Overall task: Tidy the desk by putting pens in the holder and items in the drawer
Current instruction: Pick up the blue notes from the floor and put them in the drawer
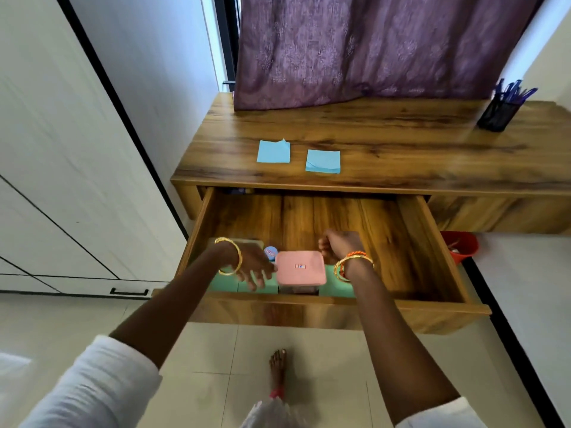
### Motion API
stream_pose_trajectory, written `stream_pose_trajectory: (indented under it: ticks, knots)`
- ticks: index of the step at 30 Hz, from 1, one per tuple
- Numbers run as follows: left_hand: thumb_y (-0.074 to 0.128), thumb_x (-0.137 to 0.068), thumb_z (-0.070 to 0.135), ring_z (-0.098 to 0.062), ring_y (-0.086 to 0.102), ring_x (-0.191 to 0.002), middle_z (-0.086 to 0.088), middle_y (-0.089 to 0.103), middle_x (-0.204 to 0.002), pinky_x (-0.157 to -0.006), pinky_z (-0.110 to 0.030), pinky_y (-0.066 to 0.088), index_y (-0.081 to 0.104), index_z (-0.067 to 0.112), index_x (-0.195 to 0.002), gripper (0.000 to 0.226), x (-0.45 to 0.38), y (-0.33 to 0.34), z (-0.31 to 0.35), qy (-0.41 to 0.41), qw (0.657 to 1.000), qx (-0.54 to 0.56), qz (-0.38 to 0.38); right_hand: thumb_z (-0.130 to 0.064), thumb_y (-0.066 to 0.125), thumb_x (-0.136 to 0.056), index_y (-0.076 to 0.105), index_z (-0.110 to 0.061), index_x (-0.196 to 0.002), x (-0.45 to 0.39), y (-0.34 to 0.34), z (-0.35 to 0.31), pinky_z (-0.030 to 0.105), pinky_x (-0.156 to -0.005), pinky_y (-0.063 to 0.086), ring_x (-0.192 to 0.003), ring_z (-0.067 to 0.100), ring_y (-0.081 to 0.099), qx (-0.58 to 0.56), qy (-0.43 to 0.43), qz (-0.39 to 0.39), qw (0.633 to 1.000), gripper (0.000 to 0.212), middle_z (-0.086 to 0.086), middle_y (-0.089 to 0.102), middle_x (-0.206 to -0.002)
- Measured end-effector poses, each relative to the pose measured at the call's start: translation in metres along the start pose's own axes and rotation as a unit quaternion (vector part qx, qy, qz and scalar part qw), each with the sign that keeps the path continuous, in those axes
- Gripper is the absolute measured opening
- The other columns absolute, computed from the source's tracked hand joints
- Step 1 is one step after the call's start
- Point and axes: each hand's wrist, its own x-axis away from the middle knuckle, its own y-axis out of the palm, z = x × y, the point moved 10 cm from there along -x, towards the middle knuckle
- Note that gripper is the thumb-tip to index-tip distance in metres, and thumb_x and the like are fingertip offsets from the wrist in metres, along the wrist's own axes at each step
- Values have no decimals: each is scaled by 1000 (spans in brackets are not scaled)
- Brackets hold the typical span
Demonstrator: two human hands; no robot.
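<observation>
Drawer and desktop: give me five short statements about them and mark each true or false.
1. The drawer is pulled open. True.
2. Three blue sticky-note pads lie on the desktop. False: there are two, the left pad and the right pad.
3. The pink-lidded box sits on the desktop. False: it sits in the drawer, at its front.
4. The black mesh holder has blue pens standing in it. True.
5. The left hand grips a pen. False: its fingers are spread beside the pink lid, holding nothing.
</observation>
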Motion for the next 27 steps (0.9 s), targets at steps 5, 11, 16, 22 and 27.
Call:
stream_pose_trajectory:
  ticks: [5, 11, 16, 22, 27]
  knots:
    - [54, -92, 18, -17, 58, -62, -8, 61, -72, -58, -22, 47, 60, 8, -86, 14, -16, -161, 68, 180, 898, 235, 326, -23, 51, -89, 62, -10, -71, -67, -5, -98, 20, -49, 40, -57, 14, 56, 0, -57, 38, 998, 25, 11, 70, -83]
    - [51, -92, 34, -38, 47, -118, -23, 46, -130, -97, -41, 39, 43, -2, -127, 51, -84, -263, 64, 38, 828, 199, 523, -40, 56, -82, 46, 0, -130, -171, -1, -169, 38, -102, 39, -126, 36, 46, 205, -27, 154, 966, 64, 20, 48, -137]
    - [59, -84, 49, -36, 32, -131, -21, 32, -143, -104, -45, 33, 25, 5, -140, 79, -144, -288, 75, -92, 848, 145, 502, -48, 60, -84, 28, 1, -140, -197, 21, -183, 41, -109, 29, -137, 35, 29, 288, -22, 145, 946, 80, 21, 29, -149]
    - [73, -78, 35, -33, 27, -135, -21, 25, -147, -105, -45, 32, 19, 3, -143, 90, -173, -301, 85, -152, 872, 151, 441, -39, 59, -88, 34, 2, -138, -196, 34, -191, 38, -105, 34, -133, 33, 40, 317, 50, 46, 946, 70, 19, 40, -145]
    - [83, -62, 44, -34, 33, -133, -20, 33, -143, -107, -44, 30, 31, 4, -137, 100, -178, -304, 72, -177, 886, 185, 386, -44, 74, -74, 47, -2, -131, -210, 27, -188, 43, -98, 45, -121, 33, 53, 301, 75, 50, 949, 76, 14, 53, -135]
